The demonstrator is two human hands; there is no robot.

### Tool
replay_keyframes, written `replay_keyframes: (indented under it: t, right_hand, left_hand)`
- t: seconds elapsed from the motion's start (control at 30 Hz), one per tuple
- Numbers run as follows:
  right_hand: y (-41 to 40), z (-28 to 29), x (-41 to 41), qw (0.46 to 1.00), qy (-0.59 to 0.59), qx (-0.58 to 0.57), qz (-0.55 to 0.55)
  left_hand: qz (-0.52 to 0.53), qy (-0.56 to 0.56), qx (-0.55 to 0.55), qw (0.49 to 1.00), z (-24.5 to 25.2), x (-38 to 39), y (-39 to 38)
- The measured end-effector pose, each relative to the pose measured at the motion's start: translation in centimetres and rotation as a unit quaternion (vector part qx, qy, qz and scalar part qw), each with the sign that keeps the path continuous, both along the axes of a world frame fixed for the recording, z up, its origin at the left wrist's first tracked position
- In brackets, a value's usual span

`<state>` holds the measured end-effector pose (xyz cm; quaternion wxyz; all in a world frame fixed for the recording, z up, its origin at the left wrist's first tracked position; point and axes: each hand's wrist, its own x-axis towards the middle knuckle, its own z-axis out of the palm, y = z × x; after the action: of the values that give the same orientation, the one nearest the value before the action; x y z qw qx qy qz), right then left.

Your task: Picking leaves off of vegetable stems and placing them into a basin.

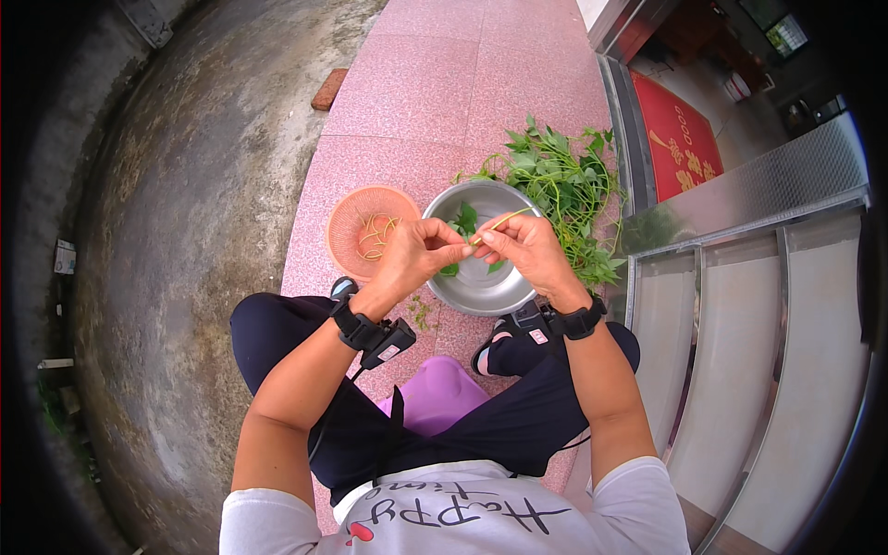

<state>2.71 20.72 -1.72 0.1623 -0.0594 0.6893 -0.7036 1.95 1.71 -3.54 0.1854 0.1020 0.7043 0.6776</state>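
My left hand (424, 251) and my right hand (519, 244) meet over a metal basin (485, 298). A thin green stem (510, 216) runs between the fingertips; my right thumb and fingers pinch it, and my left thumb and forefinger close on its lower end. Several green leaves (466, 217) lie in the basin, partly behind my hands. Left of it stands an orange plastic colander (338, 225) with thin peeled-looking strands or stems (375, 232) inside. A heap of leafy green vines (555, 173) lies beside the basin on the right.
Small green scraps (420, 312) lie on the pink speckled tiles (430, 83). A purple plastic stool (444, 395) is between my legs. A reddish brick (329, 89) sits at the tiles' left edge. A metal-framed door (701, 291) and a red mat (676, 135) are at the right.
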Motion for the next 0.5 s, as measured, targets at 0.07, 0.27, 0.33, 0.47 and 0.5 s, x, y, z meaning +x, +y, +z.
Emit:
replay_keyframes:
  t: [0.07, 0.27, 0.33, 0.47, 0.5]
  right_hand:
    - [-0.06, 0.13, 0.06, 1.0, 0.003, 0.001, 0.001]
    - [-0.13, -0.09, -0.02, 1.0, 0.03, -0.003, 0.005]
    - [-0.16, -0.06, -0.01, 0.999, 0.032, -0.006, 0.003]
    - [-0.11, -0.08, -0.03, 0.999, 0.019, -0.026, -0.015]
    - [-0.07, -0.09, -0.05, 0.999, 0.014, -0.031, -0.021]
  left_hand:
    - [-0.003, 0.0, -0.004, 1.0, 0.05, -0.02, 0.0]
    - [0.0, 0.005, 0.004, 1.0, -0.01, -0.05, 0.04]
    - [-0.001, 0.008, 0.0, 1.0, 0.01, -0.07, -0.02]
    - [-0.006, 0.01, -0.008, 1.0, -0.02, -0.13, -0.05]
    - [-0.005, 0.011, -0.009, 1.0, -0.03, -0.13, -0.05]
